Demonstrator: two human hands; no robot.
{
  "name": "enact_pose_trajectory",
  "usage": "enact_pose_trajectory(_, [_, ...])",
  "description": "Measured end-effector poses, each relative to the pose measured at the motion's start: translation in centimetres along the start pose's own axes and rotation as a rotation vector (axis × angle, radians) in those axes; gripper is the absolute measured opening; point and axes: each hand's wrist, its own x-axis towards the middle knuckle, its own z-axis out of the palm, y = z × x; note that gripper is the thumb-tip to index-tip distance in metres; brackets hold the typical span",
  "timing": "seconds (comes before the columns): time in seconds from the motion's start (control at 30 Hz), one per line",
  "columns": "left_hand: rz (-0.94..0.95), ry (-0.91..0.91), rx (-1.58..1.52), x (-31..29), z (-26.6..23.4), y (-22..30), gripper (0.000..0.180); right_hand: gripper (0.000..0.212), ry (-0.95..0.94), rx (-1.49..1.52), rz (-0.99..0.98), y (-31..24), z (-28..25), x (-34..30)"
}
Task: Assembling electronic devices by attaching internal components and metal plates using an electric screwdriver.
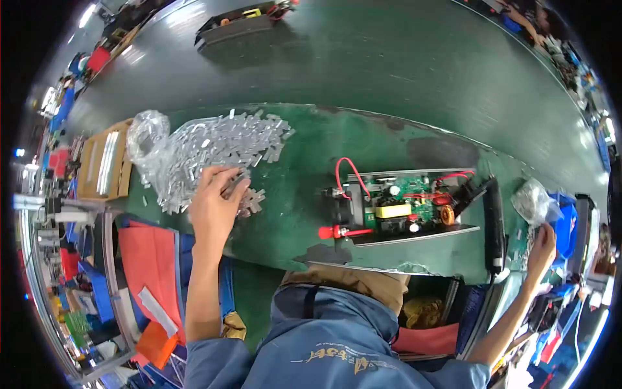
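My left hand (215, 201) is at the near edge of a pile of small flat silver metal pieces (223, 142), its thumb and fingers curled toward each other among them. Which piece is between the fingertips, if any, I cannot make out. Far to the right, my right hand (543, 253) reaches down beside a clear plastic bag (531, 201) and some tiny loose parts (518, 249). Its fingers are bent together, and their tips are too small to read. Between the hands lies an open device with a green circuit board (418, 194), a yellow transformer (393, 211) and red wires.
A black power screwdriver (494, 227) lies right of the device. Beyond my right hand stands a blue bin (565, 227). A cardboard box (120, 162) with metal strips sits left of the crumpled bag (149, 139). Another open device (240, 26) rests on the far green surface.
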Motion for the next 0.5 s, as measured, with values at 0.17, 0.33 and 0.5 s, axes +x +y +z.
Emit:
enact_pose_trajectory(0.17, [0.035, 0.074, -0.099, -0.9, 0.6, -2.1, 0.019, 0.019, -0.187, 0.007, -0.043, 3.4, 5.1, 4.9])
enact_pose_trajectory(0.33, [0.017, 0.133, -0.320, -1.8, 0.8, -5.3, 0.050, 0.020, -0.239, -0.077, 0.093, -2.5, 3.5, 6.2])
enact_pose_trajectory(0.5, [0.025, 0.279, -0.627, -2.0, -1.0, -2.1, 0.066, 0.013, -0.037, 0.048, 0.060, -2.7, 2.3, 4.9])
